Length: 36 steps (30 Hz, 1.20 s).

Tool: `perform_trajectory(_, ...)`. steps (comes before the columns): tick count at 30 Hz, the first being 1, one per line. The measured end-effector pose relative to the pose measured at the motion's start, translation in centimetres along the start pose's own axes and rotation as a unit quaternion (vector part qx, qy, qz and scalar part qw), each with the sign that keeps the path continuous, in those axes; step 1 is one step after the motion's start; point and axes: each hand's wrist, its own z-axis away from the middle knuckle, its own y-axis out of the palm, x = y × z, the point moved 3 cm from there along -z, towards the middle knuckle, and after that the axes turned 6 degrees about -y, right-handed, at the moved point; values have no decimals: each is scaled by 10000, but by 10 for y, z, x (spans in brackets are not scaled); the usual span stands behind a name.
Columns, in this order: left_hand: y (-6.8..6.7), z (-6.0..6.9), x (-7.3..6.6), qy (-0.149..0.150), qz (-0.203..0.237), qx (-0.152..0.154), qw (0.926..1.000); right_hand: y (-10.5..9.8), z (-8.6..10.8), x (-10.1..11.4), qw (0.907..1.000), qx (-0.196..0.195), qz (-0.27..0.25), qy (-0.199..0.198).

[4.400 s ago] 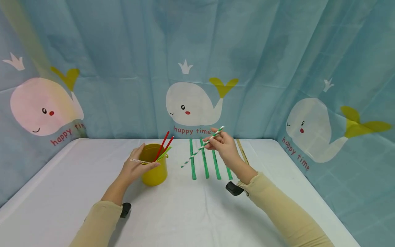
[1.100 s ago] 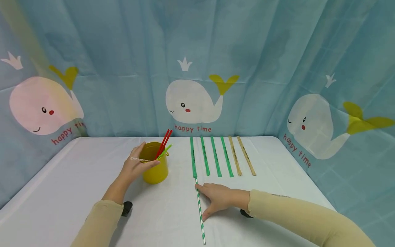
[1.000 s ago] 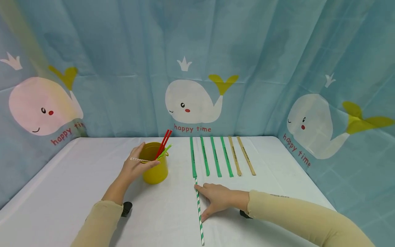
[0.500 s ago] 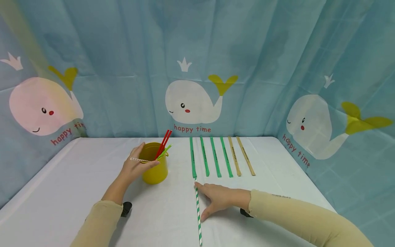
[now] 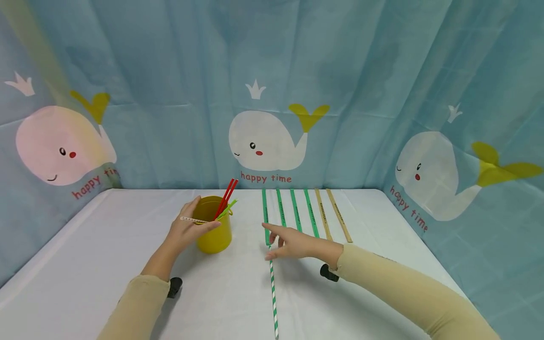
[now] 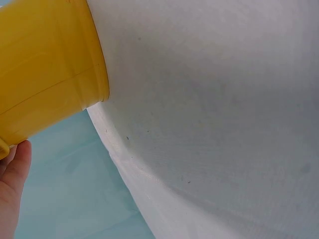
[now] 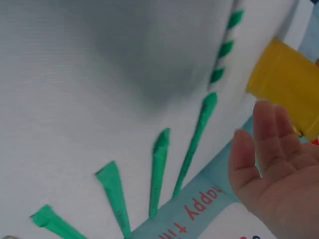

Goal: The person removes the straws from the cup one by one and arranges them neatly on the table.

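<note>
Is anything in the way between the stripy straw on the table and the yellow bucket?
Nothing I can see, just bare white cloth between the striped straw and the yellow bucket. The left hand grips the bucket's other side, and the right hand hovers near the straw's far end.

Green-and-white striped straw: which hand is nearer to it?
The right hand: it hangs above the far end of the green-and-white striped straw. The left hand is farther off, to the straw's left, holding the yellow bucket.
</note>
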Motion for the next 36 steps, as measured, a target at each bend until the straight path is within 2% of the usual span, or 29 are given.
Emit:
perform_trajectory(3, -1, 0, 0, 4, -26, 4, 10000, -7, -10, 6, 9982, -305, -438, -264)
perform_trajectory(7, 0, 1, 0, 14, 21, 7, 10000, -12, -26, 11, 9922, -687, -947, -430)
perform_trajectory(15, 0, 0, 0, -90, 23, -59, 9999, -15, -56, 26, 9713, -1497, -1784, -475)
perform_trajectory(22, 0, -1, 0, -97, -4, -5, 10000, -8, -76, 35, 9541, -1996, -2186, -463)
perform_trajectory(31, 0, 0, 0, -61, -30, 4, 10000, -4, -87, 43, 9272, -2300, -2828, -863)
perform_trajectory(36, 0, 0, 0, -41, -4, -5, 10000, -8, -82, 46, 9305, -2427, -2619, -818)
